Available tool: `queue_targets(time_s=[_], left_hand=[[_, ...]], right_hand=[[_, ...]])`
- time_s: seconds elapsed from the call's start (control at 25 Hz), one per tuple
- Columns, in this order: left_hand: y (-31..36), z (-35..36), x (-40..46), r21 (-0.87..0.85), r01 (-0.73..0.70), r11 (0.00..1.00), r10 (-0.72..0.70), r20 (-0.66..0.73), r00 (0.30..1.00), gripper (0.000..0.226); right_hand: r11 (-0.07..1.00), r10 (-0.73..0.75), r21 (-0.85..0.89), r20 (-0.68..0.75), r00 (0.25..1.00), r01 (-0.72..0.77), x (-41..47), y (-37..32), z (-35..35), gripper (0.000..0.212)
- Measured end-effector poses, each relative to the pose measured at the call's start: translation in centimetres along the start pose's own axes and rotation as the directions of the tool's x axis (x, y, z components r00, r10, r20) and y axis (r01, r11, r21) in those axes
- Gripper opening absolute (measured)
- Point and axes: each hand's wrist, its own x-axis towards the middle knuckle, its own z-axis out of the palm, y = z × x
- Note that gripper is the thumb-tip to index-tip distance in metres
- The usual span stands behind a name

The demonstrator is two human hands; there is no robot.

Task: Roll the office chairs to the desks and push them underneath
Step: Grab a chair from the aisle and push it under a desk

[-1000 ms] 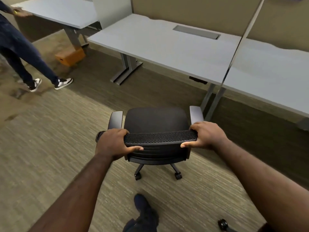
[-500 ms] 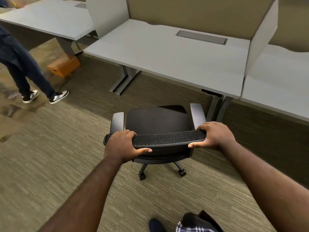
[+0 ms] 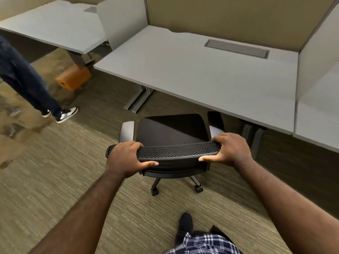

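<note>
A black office chair (image 3: 172,131) with grey armrests stands on the carpet, its seat facing a grey desk (image 3: 211,76). The seat's front edge and the right armrest reach just under the desk's near edge. My left hand (image 3: 128,158) grips the left end of the mesh backrest top. My right hand (image 3: 229,149) grips its right end. Two castors show below the seat.
Another person (image 3: 27,79) in dark trousers and sneakers stands at the left. An orange box (image 3: 73,77) lies under a second desk (image 3: 55,28) at the far left. Grey dividers flank the middle desk; a third desk (image 3: 319,118) lies to the right. My shoe (image 3: 185,224) is behind the chair.
The chair has rolled forward toward the middle desk with both hands still on the backrest; its front now reaches under the desk edge. I stepped forward.
</note>
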Motion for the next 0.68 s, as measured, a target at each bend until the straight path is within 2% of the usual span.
queue_targets(time_s=[0.2,0.4,0.68], left_hand=[[-3.6,-0.2,6.1,-0.027,0.05,0.998,-0.048,0.052,0.998,0.095],[-7.0,-0.2,11.7,-0.012,0.075,0.997,-0.074,0.071,0.995,0.097],[-12.9,0.1,18.6,0.001,0.03,1.0,-0.03,0.039,0.999,0.093]], right_hand=[[1.0,-0.008,0.012,-0.005,1.0,0.008,7.5,-0.3,0.4,0.091],[0.999,-0.016,0.048,0.015,1.0,0.015,14.3,-0.7,0.6,0.094],[0.995,0.023,0.091,0.04,0.999,-0.027,22.0,-2.7,1.0,0.097]])
